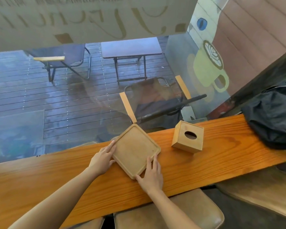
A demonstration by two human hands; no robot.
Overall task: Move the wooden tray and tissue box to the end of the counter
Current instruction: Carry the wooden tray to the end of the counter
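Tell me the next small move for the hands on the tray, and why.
Probably lift the shallow rectangular wooden tray a little and carry it right. The left hand and right hand already grip opposite edges, and the square wooden tissue box and black bag lie on that side of the orange wooden counter.

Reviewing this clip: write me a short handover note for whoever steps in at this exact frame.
Left hand: grip on the left edge of the wooden tray.
Right hand: grip on the tray's near corner and edge.
The tray is mid-counter, turned at an angle; whether it is lifted cannot be told.
Tissue box: untouched, to the right of the tray, apart from it.
A black bag occupies the right end of the counter.
Done: nothing placed yet.
Left: move the tray, then the tissue box, to the counter's end.
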